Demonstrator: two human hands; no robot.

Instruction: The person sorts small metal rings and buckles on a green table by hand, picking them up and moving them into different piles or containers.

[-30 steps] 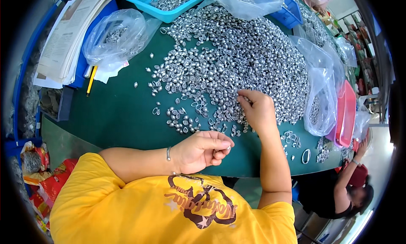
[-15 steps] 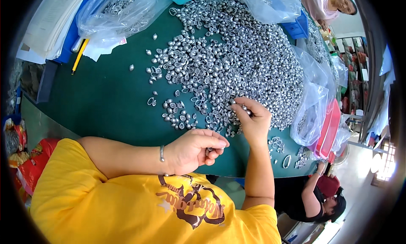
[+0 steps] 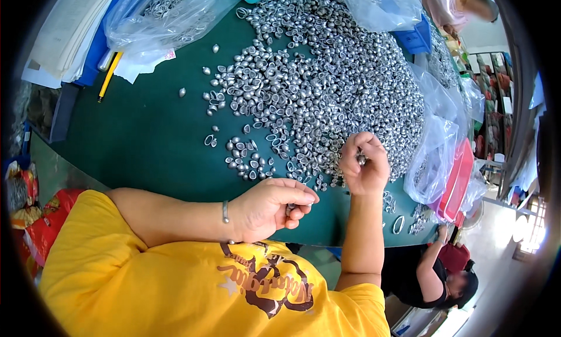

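Observation:
A wide heap of small silver-grey metal pieces (image 3: 327, 91), some rounded like beads and some open rings, covers much of the dark green table (image 3: 140, 144). My left hand (image 3: 272, 208) is curled palm-up near the table's front edge, its thumb pressed to the index finger; a few metal pieces show between the fingers. Over the heap's near right part, my right hand (image 3: 367, 164) is closed with its fingers bent inward, and metal pieces (image 3: 361, 160) show in its grip. A smaller loose group of pieces (image 3: 248, 159) lies just beyond my left hand.
Clear plastic bags (image 3: 432, 156) and a red tray (image 3: 456, 179) border the heap at right. At far left are a bag of metal parts (image 3: 166, 21), a yellow pencil (image 3: 110, 77) and papers (image 3: 64, 33). A co-worker (image 3: 432, 272) sits at right, another person (image 3: 453, 9) at far right.
My right hand has moved right and slightly toward me, and its fingers have curled in around metal pieces. The left hand has stayed nearly in place.

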